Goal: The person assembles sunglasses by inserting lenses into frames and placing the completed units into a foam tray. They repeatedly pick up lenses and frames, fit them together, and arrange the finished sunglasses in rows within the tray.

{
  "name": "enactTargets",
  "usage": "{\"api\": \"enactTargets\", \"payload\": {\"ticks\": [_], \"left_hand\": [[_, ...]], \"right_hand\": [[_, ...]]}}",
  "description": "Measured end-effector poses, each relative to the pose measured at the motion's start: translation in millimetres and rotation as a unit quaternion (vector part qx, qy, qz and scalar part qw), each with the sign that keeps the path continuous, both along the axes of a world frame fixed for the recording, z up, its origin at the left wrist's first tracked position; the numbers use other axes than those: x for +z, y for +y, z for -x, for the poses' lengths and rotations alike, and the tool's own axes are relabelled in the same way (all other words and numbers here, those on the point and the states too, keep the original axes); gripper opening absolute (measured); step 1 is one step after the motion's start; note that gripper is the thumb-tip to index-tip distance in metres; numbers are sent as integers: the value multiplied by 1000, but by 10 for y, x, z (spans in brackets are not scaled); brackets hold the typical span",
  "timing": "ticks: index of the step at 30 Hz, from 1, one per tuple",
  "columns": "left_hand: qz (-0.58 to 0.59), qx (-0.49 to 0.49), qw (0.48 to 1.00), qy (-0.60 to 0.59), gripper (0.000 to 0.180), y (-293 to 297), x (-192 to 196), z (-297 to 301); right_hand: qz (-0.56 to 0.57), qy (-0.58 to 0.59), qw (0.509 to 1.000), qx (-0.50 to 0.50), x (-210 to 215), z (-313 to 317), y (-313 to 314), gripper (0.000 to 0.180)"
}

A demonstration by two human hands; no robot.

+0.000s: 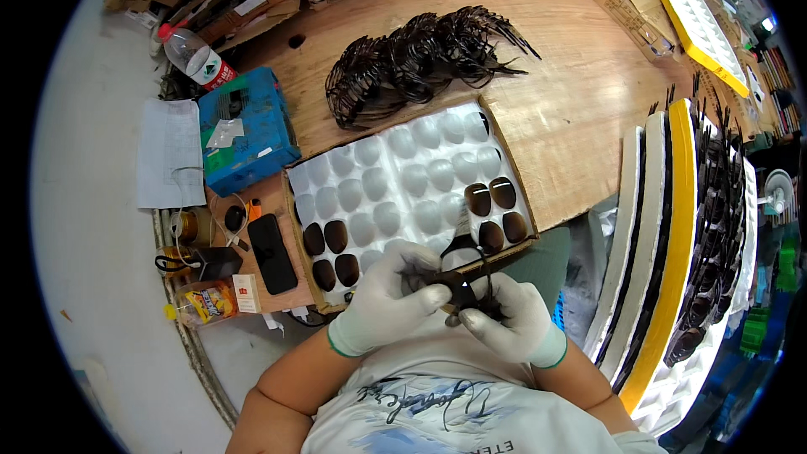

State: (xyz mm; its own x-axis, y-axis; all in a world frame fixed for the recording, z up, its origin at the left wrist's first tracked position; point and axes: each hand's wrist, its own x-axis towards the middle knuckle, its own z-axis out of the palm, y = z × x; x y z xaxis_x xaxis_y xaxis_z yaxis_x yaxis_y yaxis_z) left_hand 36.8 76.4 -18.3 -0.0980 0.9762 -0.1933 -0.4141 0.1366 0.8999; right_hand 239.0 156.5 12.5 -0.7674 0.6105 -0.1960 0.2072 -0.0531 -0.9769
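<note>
At near edge of lens tray (392,160) | left fingers (414,259): clamped on dark eyewear frame (457,289) | right fingers (481,324): likewise

gloved hands (392,292) (519,319): 2 | fully exposed brown lenses (346,269): 8 | phone (273,254): 1 | blue box (262,139): 1

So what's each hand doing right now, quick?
Left hand: closed, holding the dark glasses.
Right hand: closed, holding the same glasses from the other side.
</note>
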Motion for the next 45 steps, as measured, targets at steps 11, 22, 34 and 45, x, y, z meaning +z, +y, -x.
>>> {"api": "enactTargets", "payload": {"ticks": [11, 22, 34, 45], "left_hand": [[57, -67, 983, -163, 27, -54, 135, 102], [65, -83, 987, -123, 23, -135, 114, 82], [34, -71, 989, -124, 29, -115, 43, 46], [-23, -87, 995, 39, 16, -214, 315, 59]], "right_hand": [[-31, 38, 993, 105, 91, -9, 94, 22], [36, 77, 991, 103, 29, -103, 135, 20], [-220, 63, 972, 59, 3, -64, -15, 15], [-113, 122, 984, 68, -4, -85, 123, 15]]}}
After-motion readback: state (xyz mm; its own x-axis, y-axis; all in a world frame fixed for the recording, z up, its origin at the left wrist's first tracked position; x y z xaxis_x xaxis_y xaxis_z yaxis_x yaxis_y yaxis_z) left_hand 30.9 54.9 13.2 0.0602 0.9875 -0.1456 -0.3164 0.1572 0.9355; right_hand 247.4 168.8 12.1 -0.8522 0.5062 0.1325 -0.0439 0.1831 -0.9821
